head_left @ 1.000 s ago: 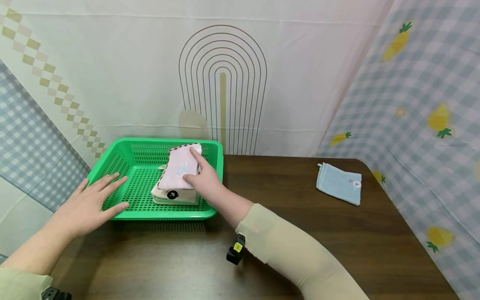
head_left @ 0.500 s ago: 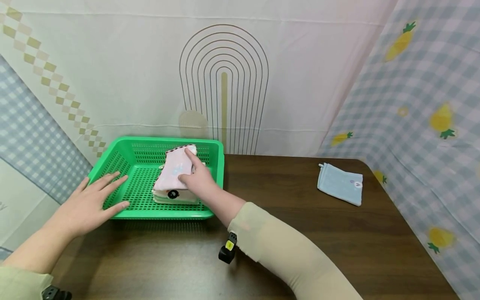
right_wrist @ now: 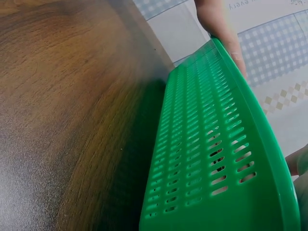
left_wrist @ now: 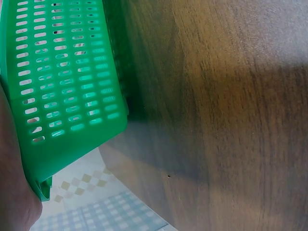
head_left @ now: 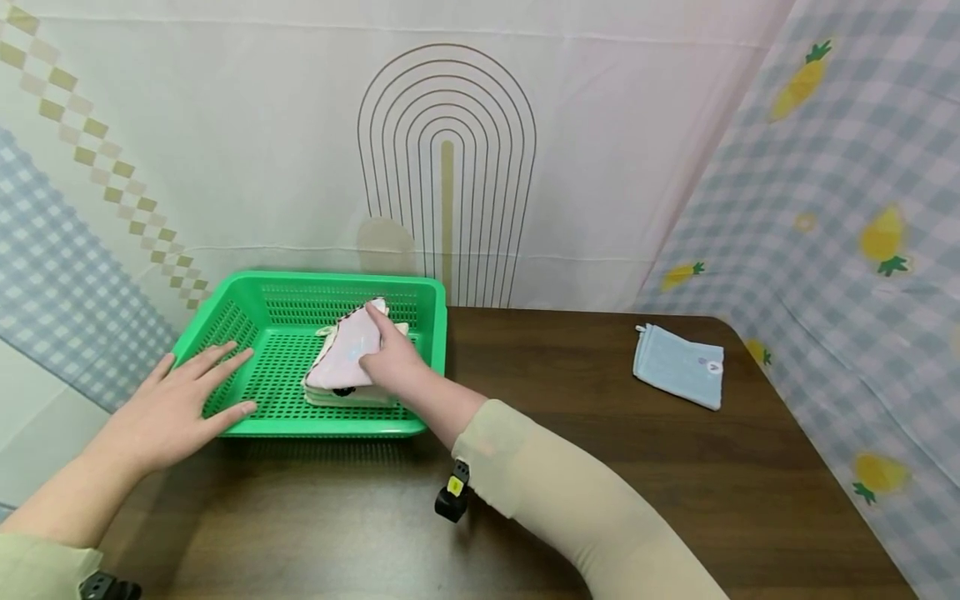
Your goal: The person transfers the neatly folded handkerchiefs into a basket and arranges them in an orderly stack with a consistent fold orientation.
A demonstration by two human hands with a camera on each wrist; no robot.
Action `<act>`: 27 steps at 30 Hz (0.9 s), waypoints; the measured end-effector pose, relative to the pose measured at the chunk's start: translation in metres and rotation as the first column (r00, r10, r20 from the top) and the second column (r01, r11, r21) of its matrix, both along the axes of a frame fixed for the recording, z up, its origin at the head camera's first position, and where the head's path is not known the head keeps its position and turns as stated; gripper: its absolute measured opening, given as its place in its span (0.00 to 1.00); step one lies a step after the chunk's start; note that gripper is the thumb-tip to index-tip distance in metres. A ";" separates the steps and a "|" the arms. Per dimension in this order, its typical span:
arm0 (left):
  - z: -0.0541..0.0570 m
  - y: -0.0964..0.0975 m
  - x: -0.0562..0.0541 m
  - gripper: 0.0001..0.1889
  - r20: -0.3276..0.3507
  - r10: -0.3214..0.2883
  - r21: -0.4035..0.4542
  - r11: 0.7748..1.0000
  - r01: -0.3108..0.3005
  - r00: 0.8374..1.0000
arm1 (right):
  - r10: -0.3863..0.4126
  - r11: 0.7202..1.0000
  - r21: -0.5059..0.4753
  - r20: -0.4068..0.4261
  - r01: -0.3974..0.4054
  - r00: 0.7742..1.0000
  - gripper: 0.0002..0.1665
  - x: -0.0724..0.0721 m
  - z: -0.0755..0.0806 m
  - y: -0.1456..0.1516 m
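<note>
In the head view a pink hand towel [head_left: 345, 357] with a dark-edged trim lies over a small stack of pale folded towels [head_left: 347, 400] at the right side of a green plastic basket [head_left: 322, 428]. My right hand [head_left: 396, 360] grips the pink towel at its right edge; some of its fingers are hidden. With fingers spread, my left hand [head_left: 168, 417] rests over the basket's left rim. In the left wrist view the basket wall [left_wrist: 72, 144] fills the upper left, and part of my left hand [left_wrist: 14, 192] shows at the edge.
A light blue folded towel [head_left: 678, 367] lies on the brown wooden table [head_left: 555, 417], right of the basket. Behind the table hangs a white printed cloth [head_left: 600, 167], and a checked cloth [head_left: 810, 333] drapes down the right side.
My right hand has shifted slightly left and down with the pink towel, whose near edge now covers more of the dark round mark below. The left hand stays in place.
</note>
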State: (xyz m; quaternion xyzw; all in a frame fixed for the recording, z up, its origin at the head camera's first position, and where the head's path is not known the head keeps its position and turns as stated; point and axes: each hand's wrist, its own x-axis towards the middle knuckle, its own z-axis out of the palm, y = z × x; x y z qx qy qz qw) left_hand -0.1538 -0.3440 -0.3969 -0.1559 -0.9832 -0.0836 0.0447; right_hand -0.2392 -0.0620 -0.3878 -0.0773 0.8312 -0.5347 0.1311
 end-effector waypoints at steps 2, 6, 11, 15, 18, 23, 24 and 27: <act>-0.001 -0.001 0.000 0.42 -0.003 0.000 0.000 1.000 0.000 1.000 | 0.005 1.000 0.015 -0.001 -0.005 1.000 0.53 -0.001 -0.002 -0.001; -0.002 -0.001 0.000 0.42 -0.011 -0.004 -0.004 1.000 0.004 1.000 | 0.014 0.999 0.032 0.003 -0.014 1.000 0.54 -0.003 -0.003 -0.001; -0.002 -0.001 0.000 0.42 -0.013 -0.003 0.000 1.000 0.003 1.000 | 0.033 0.999 0.009 0.003 -0.033 0.999 0.53 -0.005 -0.002 -0.001; -0.001 -0.002 0.000 0.42 -0.012 -0.004 0.004 1.000 0.004 1.000 | 0.029 0.999 -0.025 -0.005 -0.029 1.000 0.53 -0.005 0.000 -0.002; -0.001 -0.002 0.000 0.42 -0.007 0.000 0.006 1.000 0.000 1.000 | 0.019 0.998 -0.063 0.001 -0.019 1.000 0.54 -0.005 0.002 -0.004; -0.002 -0.003 -0.001 0.42 0.007 0.001 0.002 1.000 -0.001 1.000 | 0.035 0.993 -0.109 -0.001 -0.035 0.999 0.54 -0.004 0.006 -0.005; -0.002 -0.004 -0.001 0.42 0.010 0.000 0.001 1.000 0.000 1.000 | 0.040 0.993 -0.112 -0.001 -0.040 0.999 0.53 -0.004 0.006 -0.006; -0.002 -0.003 -0.002 0.42 0.012 -0.001 0.002 1.000 0.001 1.000 | 0.046 0.992 -0.117 0.002 -0.046 0.999 0.53 -0.004 0.008 -0.008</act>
